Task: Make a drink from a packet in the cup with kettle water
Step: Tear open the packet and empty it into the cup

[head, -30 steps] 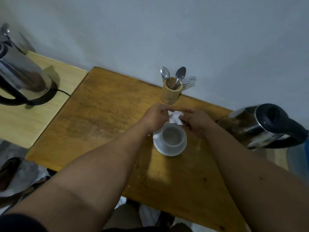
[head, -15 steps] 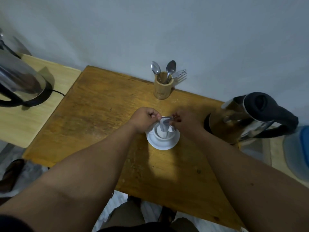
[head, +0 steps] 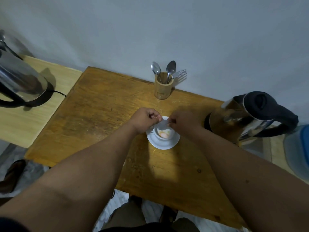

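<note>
A white cup (head: 164, 134) stands on a white saucer (head: 163, 143) in the middle of the wooden table (head: 103, 118). Pale orange powder lies in the cup's bottom. Just above the cup's far rim hangs a small white packet (head: 164, 123), tilted down toward the cup. My left hand (head: 145, 119) pinches its left end and my right hand (head: 183, 123) pinches its right end. A steel kettle with a black lid and handle (head: 250, 118) sits at the table's right edge, close to my right hand.
A bamboo holder (head: 163, 87) with two spoons and a fork stands by the wall behind the cup. A second steel kettle (head: 20, 82) sits on a lighter side table (head: 21, 124) at the left. A blue-capped container (head: 299, 148) is at the far right.
The packet has gone from flat between my hands to tipped over the cup, and powder now lies in the cup. The view has shifted slightly.
</note>
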